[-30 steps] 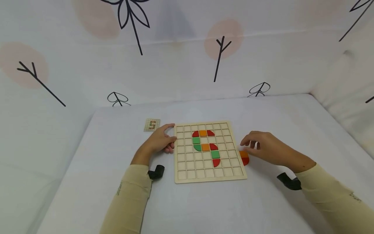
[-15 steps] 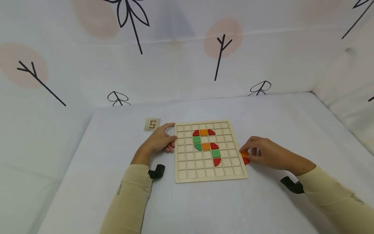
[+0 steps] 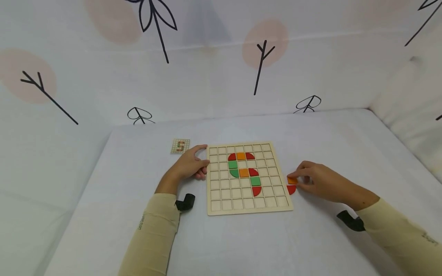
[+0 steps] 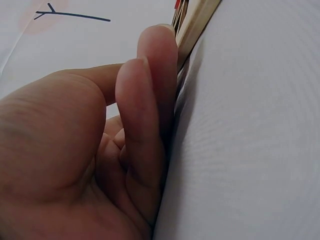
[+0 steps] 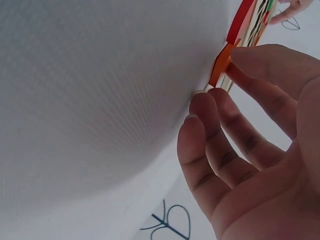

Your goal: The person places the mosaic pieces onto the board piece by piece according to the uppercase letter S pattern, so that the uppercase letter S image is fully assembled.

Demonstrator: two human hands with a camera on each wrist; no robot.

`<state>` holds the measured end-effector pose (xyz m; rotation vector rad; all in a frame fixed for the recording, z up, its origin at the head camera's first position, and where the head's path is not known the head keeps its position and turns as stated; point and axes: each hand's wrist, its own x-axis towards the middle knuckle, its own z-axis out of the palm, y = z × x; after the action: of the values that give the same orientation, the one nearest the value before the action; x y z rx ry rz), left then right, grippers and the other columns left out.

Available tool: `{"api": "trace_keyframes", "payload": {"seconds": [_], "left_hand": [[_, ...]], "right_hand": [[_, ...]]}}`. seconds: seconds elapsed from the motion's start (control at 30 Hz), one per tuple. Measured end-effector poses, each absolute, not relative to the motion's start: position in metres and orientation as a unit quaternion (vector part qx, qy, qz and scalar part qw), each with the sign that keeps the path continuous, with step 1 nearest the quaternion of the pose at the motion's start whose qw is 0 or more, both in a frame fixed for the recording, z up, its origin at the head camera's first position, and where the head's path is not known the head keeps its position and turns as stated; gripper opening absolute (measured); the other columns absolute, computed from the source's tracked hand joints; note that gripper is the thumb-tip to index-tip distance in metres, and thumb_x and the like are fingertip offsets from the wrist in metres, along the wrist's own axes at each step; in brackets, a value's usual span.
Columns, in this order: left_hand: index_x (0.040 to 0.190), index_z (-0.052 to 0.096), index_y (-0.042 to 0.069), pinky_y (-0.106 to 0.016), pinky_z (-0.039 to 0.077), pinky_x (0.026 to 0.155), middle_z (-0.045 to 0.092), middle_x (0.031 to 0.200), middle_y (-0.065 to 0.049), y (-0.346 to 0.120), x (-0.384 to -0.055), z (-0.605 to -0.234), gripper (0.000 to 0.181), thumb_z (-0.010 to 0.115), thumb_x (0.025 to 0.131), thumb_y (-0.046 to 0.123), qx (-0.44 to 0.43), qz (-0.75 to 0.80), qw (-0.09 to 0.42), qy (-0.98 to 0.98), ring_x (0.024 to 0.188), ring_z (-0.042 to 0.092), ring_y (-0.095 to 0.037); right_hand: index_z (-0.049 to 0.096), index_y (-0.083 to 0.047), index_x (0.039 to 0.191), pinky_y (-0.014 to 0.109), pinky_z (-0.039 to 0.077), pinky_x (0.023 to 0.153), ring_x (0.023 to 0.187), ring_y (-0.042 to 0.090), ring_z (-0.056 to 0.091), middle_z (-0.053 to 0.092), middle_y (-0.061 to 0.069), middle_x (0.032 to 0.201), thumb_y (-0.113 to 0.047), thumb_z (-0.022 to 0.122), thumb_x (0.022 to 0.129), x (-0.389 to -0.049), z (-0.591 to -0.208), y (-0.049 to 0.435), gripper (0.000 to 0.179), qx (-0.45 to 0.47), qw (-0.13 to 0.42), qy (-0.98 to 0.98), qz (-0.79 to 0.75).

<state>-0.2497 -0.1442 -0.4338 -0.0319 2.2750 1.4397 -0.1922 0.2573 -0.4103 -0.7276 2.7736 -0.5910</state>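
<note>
A wooden grid board (image 3: pixel 215 206) lies on the table with red quarter-round, orange square and green tiles set in its cells. My left hand (image 3: pixel 188 165) rests beside it, index fingertip and thumb against the left edge and the other fingers bent. Just off the board's right edge, my right hand (image 3: pixel 319 182) pinches an orange square tile (image 3: pixel 292 181) between thumb and fingertips. Close below that tile lies a red quarter-round tile (image 3: pixel 291 189). In the right wrist view, the orange tile (image 5: pixel 220 65) shows edge-on under the thumb, near the red tile (image 5: pixel 241 20).
Left of the board's far corner lies a small pattern card (image 3: pixel 180 146) printed with an S-shaped design on a grid. White cloth (image 3: pixel 248 245) covers the table. Behind stands a pale curtain (image 3: pixel 214 84) with plant drawings.
My right hand has come down onto the orange tile and slid it right, away from the board's edge and slightly off the red tile. The left hand stays in place.
</note>
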Motion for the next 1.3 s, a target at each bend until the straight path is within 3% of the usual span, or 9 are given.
{"api": "trace_keyframes", "payload": {"seconds": [0.53,0.97,1.3], "left_hand": [[0.156,0.031,0.028,-0.023,0.054,0.05,0.065,0.071,-0.006,-0.144,-0.25,-0.433,0.065,0.062,0.1,0.017,-0.017,0.524,0.22,0.823,0.053,0.064,-0.014],[0.156,0.031,0.027,-0.025,0.054,0.049,0.065,0.071,-0.007,-0.143,-0.251,-0.437,0.065,0.061,0.099,0.015,-0.015,0.526,0.225,0.82,0.052,0.064,-0.014],[0.156,0.031,0.028,-0.025,0.054,0.05,0.065,0.07,-0.007,-0.144,-0.251,-0.438,0.065,0.062,0.1,0.017,-0.014,0.522,0.225,0.823,0.052,0.064,-0.014]], "right_hand": [[0.076,-0.013,0.107,0.019,0.049,0.063,0.08,0.009,0.052,0.063,-0.005,0.097,-0.007,0.082,0.081,-0.193,-0.413,0.255,0.028,-0.257,0.055,0.951,-0.165],[0.077,-0.015,0.108,0.018,0.049,0.06,0.081,0.011,0.055,0.064,-0.004,0.095,-0.013,0.084,0.08,-0.193,-0.41,0.248,0.028,-0.241,0.057,0.955,-0.162],[0.075,-0.016,0.113,0.019,0.049,0.059,0.085,0.013,0.055,0.064,-0.003,0.1,-0.02,0.081,0.084,-0.19,-0.399,0.214,0.029,-0.225,0.079,0.951,-0.198]]}}
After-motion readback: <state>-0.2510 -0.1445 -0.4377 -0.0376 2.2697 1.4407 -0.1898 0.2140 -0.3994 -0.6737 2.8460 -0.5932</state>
